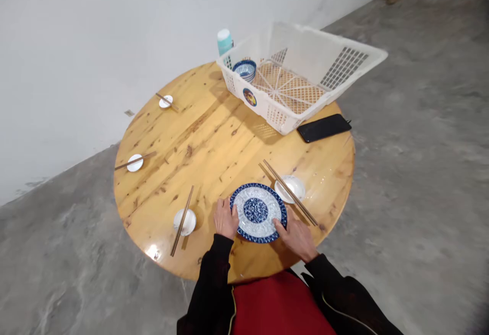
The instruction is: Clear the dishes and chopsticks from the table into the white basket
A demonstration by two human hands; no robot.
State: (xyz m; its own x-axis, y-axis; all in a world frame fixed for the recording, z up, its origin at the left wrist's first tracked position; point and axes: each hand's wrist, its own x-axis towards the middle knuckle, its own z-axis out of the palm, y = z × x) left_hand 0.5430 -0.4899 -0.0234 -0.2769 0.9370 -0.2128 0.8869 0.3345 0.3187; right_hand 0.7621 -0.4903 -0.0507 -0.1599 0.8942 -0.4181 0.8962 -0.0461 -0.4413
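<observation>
A blue-and-white patterned plate (255,212) is held between my two hands over the near part of the round wooden table. My left hand (226,219) grips its left rim, thumb on top. On the opposite side, my right hand (296,235) is closed on the lower right rim with the thumb over the edge; its other fingers are partly hidden below. Just beyond the plate's right side stands a small white bowl (289,188) with chopsticks (282,182) laid across it. To the left, another white bowl (185,222) also carries chopsticks (182,220).
A white plastic basket (278,116) at the table's back right holds blue-patterned bowls (244,70). Behind it stands a light-blue bottle (224,42). A black phone (324,128) lies near the right edge. Two small white dishes (135,163) with chopsticks sit along the left edge of the table (206,136).
</observation>
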